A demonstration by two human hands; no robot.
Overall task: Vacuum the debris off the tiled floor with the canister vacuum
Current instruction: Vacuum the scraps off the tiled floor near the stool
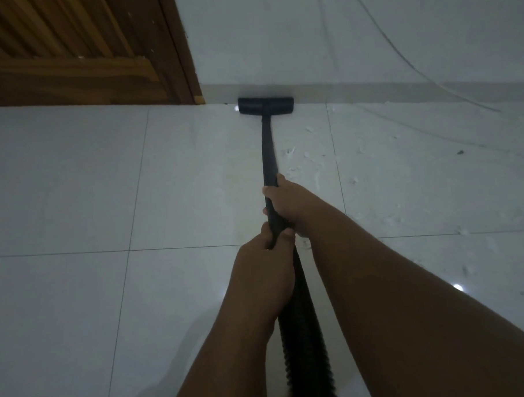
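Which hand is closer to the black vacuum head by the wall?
Right. The right hand grips the wand higher up, toward the vacuum head; the left hand holds it lower, where the hose starts.

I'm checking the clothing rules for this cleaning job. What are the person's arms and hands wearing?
Nothing shows on them. The left hand and right hand are bare, with no gloves, rings, watch or wristband in sight. Both forearms are bare to the picture's edge; no sleeve shows.
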